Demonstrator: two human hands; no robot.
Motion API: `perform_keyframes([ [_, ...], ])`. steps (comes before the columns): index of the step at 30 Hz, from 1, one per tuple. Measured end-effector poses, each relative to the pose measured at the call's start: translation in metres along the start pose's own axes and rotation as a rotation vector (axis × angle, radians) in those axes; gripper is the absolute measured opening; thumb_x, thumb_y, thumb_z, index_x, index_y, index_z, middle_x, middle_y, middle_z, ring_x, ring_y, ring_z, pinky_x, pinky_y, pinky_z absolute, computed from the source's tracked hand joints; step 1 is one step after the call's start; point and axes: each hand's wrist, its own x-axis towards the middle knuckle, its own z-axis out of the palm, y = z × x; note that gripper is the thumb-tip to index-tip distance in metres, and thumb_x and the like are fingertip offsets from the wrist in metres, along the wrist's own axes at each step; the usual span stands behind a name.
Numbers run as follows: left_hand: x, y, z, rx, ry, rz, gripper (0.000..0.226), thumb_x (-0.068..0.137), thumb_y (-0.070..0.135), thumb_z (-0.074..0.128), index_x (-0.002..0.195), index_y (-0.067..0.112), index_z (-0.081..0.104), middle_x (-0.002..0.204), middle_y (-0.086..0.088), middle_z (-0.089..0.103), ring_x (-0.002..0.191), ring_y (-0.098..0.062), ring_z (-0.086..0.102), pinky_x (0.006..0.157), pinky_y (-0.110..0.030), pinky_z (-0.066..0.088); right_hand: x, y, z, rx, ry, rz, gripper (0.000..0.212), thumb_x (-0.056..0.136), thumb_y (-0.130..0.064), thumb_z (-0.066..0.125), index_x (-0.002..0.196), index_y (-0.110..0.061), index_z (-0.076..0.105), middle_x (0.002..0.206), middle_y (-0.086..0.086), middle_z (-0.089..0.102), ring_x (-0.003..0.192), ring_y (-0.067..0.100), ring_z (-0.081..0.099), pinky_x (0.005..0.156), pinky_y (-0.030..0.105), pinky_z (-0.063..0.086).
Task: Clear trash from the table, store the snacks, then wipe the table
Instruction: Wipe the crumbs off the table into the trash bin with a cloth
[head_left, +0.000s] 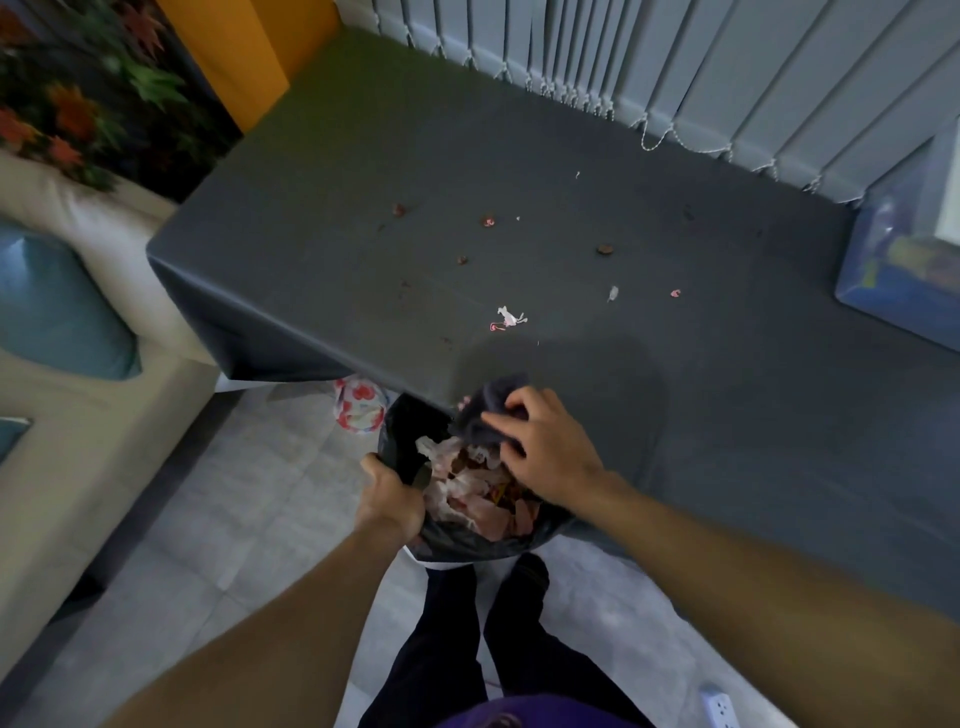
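The left hand (392, 501) is gripping the bin (467, 543) by its rim while the right hand (545, 449) is clutching a cloth (491, 404) at the table (675, 405) edge.

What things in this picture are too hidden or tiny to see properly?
Head view only:
blue box: cut off by the right edge, print blurred.
flowery item on the floor: half hidden under the table.
brown bits on the table: too small to name.
dark cloth: partly covered by the right hand gripping it.
trash bag: its bottom hidden by rubbish and the left hand holding its rim.
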Motion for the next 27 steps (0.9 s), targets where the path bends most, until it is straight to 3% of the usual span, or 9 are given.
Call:
perform_keyframes([
  [3, 0.005, -0.004, 0.001, 0.010, -0.016, -0.011, 0.031, 0.091, 0.010, 0.047, 0.109, 0.019, 0.025, 0.101, -0.020, 0.055, 0.090, -0.046, 0.064, 0.079, -0.059, 0.058, -0.020, -0.005, 0.017, -0.029, -0.018, -0.163, 0.037, 0.082, -0.021, 0.062, 0.117, -0.021, 0.072, 0.114, 0.007, 0.054, 0.099, 0.028, 0.051, 0.067, 0.041, 0.056],
  [6, 0.007, -0.007, 0.003, -0.004, -0.026, -0.012, 0.029, 0.090, 0.011, 0.046, 0.108, 0.020, 0.025, 0.100, -0.018, 0.053, 0.089, -0.047, 0.064, 0.079, -0.059, 0.058, -0.025, -0.005, 0.019, -0.007, 0.025, -0.197, 0.035, 0.082, -0.019, 0.059, 0.113, -0.020, 0.074, 0.111, 0.007, 0.057, 0.096, 0.027, 0.054, 0.067, 0.038, 0.056],
  [9, 0.007, -0.008, 0.004, -0.006, -0.019, -0.016, 0.029, 0.088, 0.009, 0.043, 0.108, 0.020, 0.025, 0.101, -0.019, 0.053, 0.087, -0.049, 0.065, 0.075, -0.060, 0.059, -0.017, -0.005, 0.006, 0.081, 0.121, -0.093, 0.029, 0.080, -0.017, 0.063, 0.107, -0.018, 0.074, 0.106, 0.006, 0.056, 0.095, 0.025, 0.054, 0.071, 0.036, 0.053],
  [14, 0.004, -0.005, 0.001, -0.038, -0.003, -0.039, 0.032, 0.090, 0.008, 0.042, 0.115, 0.017, 0.025, 0.102, -0.020, 0.055, 0.084, -0.049, 0.066, 0.067, -0.058, 0.061, 0.019, 0.027, -0.022, 0.138, 0.333, 0.224, 0.032, 0.080, -0.014, 0.062, 0.110, -0.015, 0.070, 0.106, 0.006, 0.052, 0.103, 0.027, 0.052, 0.092, 0.027, 0.042],
  [16, 0.007, -0.006, -0.001, -0.067, 0.020, -0.053, 0.033, 0.088, 0.010, 0.042, 0.115, 0.019, 0.026, 0.104, -0.021, 0.055, 0.087, -0.049, 0.065, 0.069, -0.059, 0.061, 0.036, 0.043, -0.032, 0.134, 0.384, 0.307, 0.035, 0.082, -0.008, 0.064, 0.116, -0.013, 0.069, 0.108, 0.010, 0.052, 0.105, 0.030, 0.051, 0.097, 0.024, 0.036],
  [18, 0.012, -0.008, -0.003, -0.087, 0.039, -0.060, 0.035, 0.083, 0.015, 0.043, 0.113, 0.022, 0.026, 0.107, -0.021, 0.055, 0.090, -0.049, 0.064, 0.076, -0.060, 0.059, 0.056, 0.059, -0.041, 0.102, 0.405, 0.362, 0.036, 0.086, -0.008, 0.064, 0.122, -0.011, 0.067, 0.112, 0.014, 0.052, 0.107, 0.033, 0.051, 0.100, 0.031, 0.038],
  [20, 0.018, -0.009, -0.006, -0.112, 0.053, -0.059, 0.036, 0.082, 0.020, 0.046, 0.113, 0.021, 0.027, 0.108, -0.022, 0.055, 0.093, -0.049, 0.063, 0.080, -0.061, 0.057, 0.079, 0.071, -0.046, 0.066, 0.400, 0.400, 0.037, 0.089, -0.010, 0.064, 0.126, -0.009, 0.065, 0.118, 0.018, 0.053, 0.110, 0.037, 0.050, 0.102, 0.038, 0.039],
  [24, 0.019, -0.003, -0.016, -0.115, 0.074, -0.037, 0.036, 0.089, 0.010, 0.045, 0.120, 0.017, 0.027, 0.110, -0.021, 0.055, 0.097, -0.047, 0.060, 0.080, -0.063, 0.056, 0.118, 0.077, -0.043, 0.054, 0.298, 0.478, 0.039, 0.092, -0.011, 0.061, 0.131, -0.008, 0.063, 0.130, 0.020, 0.054, 0.121, 0.038, 0.049, 0.107, 0.035, 0.034],
  [27, 0.022, 0.001, -0.023, -0.124, 0.062, -0.044, 0.037, 0.094, 0.016, 0.047, 0.125, 0.016, 0.028, 0.112, -0.020, 0.053, 0.099, -0.048, 0.060, 0.082, -0.063, 0.056, 0.126, 0.057, -0.035, 0.035, 0.189, 0.407, 0.037, 0.091, -0.013, 0.061, 0.128, -0.016, 0.066, 0.128, 0.014, 0.057, 0.116, 0.036, 0.052, 0.102, 0.035, 0.040],
])
